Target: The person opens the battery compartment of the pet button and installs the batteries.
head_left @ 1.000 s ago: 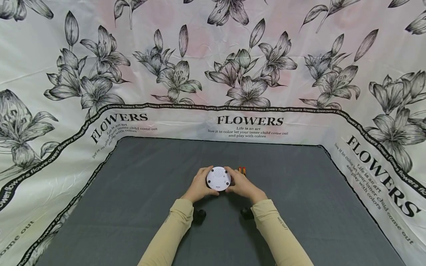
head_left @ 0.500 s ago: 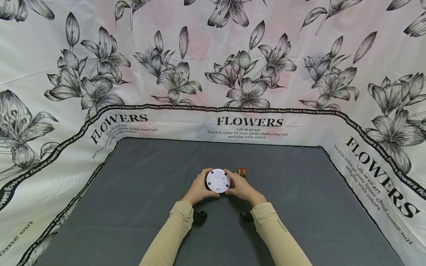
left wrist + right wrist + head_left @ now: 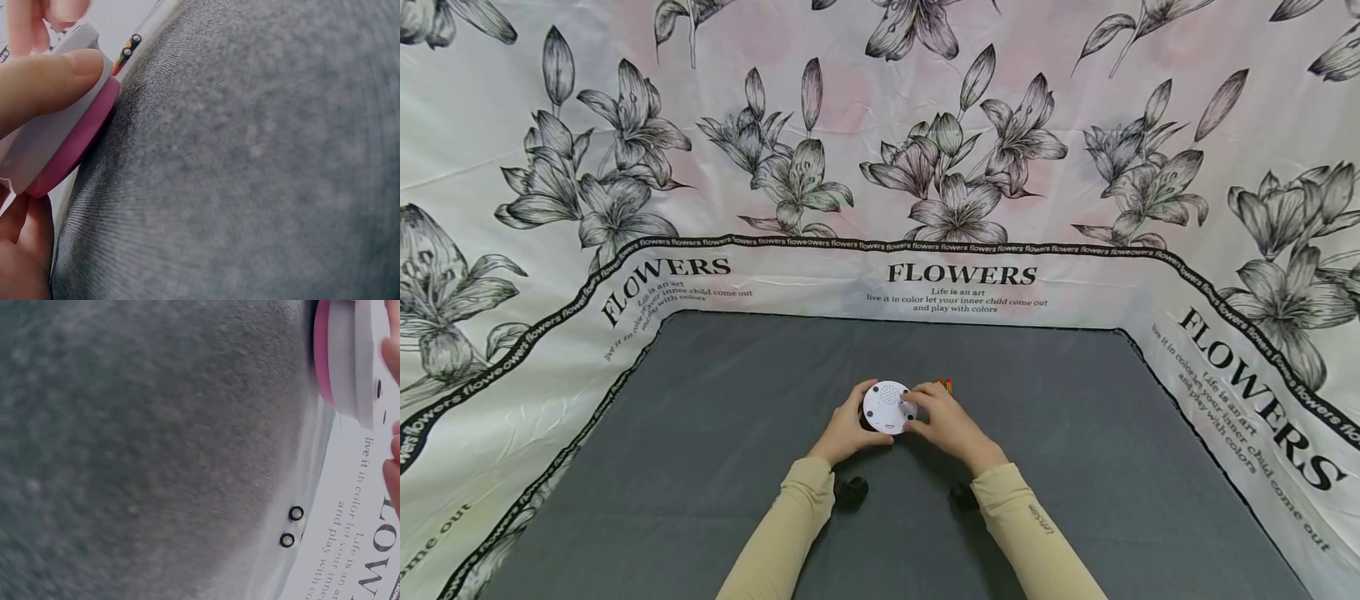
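A round white-and-pink device (image 3: 883, 413) is pinched at its rim by the left grip (image 3: 847, 423), perforated face up. Opposite, its face is overlapped by the right grip (image 3: 947, 423), fingers bent; whether anything is pinched there cannot be told. Beyond that grip, two batteries (image 3: 126, 54) are seen on the grey desk (image 3: 737, 417).

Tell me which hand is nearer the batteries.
Right. The right hand is right beside the batteries, partly hiding them in the head view; the left hand is farther off, gripping the round device's left side.
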{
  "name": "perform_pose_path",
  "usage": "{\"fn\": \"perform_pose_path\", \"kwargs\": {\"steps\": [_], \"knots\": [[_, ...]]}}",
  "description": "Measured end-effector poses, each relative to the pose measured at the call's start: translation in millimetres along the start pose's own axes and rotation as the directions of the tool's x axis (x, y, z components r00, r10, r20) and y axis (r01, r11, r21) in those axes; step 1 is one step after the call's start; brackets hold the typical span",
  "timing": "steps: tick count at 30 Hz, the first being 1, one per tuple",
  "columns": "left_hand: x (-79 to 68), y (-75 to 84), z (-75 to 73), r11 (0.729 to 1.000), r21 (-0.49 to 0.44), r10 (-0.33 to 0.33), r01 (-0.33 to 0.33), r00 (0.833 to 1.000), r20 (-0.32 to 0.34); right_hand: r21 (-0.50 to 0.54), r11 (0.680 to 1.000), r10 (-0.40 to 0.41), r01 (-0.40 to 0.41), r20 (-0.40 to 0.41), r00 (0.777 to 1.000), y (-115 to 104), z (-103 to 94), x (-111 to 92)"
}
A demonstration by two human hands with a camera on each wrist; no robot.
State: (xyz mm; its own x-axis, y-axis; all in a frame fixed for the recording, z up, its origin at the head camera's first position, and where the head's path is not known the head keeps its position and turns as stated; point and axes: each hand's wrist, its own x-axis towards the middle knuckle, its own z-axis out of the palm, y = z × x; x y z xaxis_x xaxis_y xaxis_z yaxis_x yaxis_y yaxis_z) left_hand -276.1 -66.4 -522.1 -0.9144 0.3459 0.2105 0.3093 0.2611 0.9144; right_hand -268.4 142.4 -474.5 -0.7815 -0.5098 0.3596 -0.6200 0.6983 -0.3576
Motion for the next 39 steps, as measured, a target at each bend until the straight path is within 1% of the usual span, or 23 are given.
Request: {"fn": "perform_pose_path", "kwargs": {"steps": [3, 5, 9, 10, 12, 13, 14, 17, 20, 22, 29, 34, 39], "knots": [[-1.7, 4.6, -0.7, 0.999, 0.033, -0.011, 0.011, 1.0, -0.007, -0.037, 0.993, -0.117, 0.115, -0.044, 0.992, -0.6, 2.4, -0.4], [-4.3, 12.5, -1.7, 0.999, 0.041, -0.014, 0.014, 1.0, -0.01, -0.062, 0.982, -0.179, 0.176, -0.054, 0.982, -0.7, 4.8, -0.3], [-10.0, 31.5, -5.1, 0.999, 0.031, -0.01, 0.01, 1.0, -0.004, -0.089, 0.964, -0.255, 0.251, -0.041, 0.966, -1.4, 7.9, 1.0], [-10.8, 34.9, -5.9, 1.0, 0.024, -0.006, 0.006, 1.0, -0.001, -0.102, 0.958, -0.271, 0.266, -0.039, 0.962, -1.8, 8.0, 1.6], [-10.8, 37.1, -6.8, 0.999, 0.039, 0.003, -0.003, 1.0, 0.003, -0.127, 0.944, -0.311, 0.305, -0.033, 0.95, -2.6, 8.5, 2.9], [-10.9, 37.1, -6.9, 0.999, 0.048, 0.008, -0.008, 1.0, 0.004, -0.141, 0.936, -0.332, 0.324, -0.033, 0.943, -2.9, 8.5, 3.5], [-9.8, 33.6, -6.2, 0.999, 0.051, 0.006, -0.007, 1.0, 0.004, -0.155, 0.928, -0.349, 0.34, -0.034, 0.937, -3.2, 8.5, 4.1], [-5.4, 19.1, -3.5, 0.997, 0.073, -0.004, 0.005, 1.0, -0.006, -0.188, 0.908, -0.386, 0.373, -0.035, 0.922, -4.0, 8.7, 6.4], [-0.5, 3.6, -1.0, 0.997, 0.08, -0.019, 0.02, 1.0, -0.018, -0.216, 0.898, -0.397, 0.383, -0.023, 0.917, -4.9, 8.5, 8.7], [0.9, -0.4, -1.0, 0.996, 0.083, -0.018, 0.019, 1.0, -0.022, -0.234, 0.89, -0.405, 0.392, -0.009, 0.914, -5.2, 8.6, 10.2], [1.8, -0.6, -2.3, 0.997, 0.078, -0.012, 0.014, 1.0, -0.023, -0.22, 0.867, -0.453, 0.447, 0.022, 0.891, -6.7, 7.6, 14.9], [2.1, 1.2, -2.9, 0.996, 0.088, -0.023, 0.024, 1.0, -0.021, -0.26, 0.843, -0.483, 0.472, 0.022, 0.875, -6.5, 9.7, 18.2], [3.1, 2.2, -3.0, 0.995, 0.095, -0.021, 0.022, 1.0, -0.016, -0.288, 0.833, -0.483, 0.472, 0.037, 0.875, -8.0, 9.2, 18.9]]}}
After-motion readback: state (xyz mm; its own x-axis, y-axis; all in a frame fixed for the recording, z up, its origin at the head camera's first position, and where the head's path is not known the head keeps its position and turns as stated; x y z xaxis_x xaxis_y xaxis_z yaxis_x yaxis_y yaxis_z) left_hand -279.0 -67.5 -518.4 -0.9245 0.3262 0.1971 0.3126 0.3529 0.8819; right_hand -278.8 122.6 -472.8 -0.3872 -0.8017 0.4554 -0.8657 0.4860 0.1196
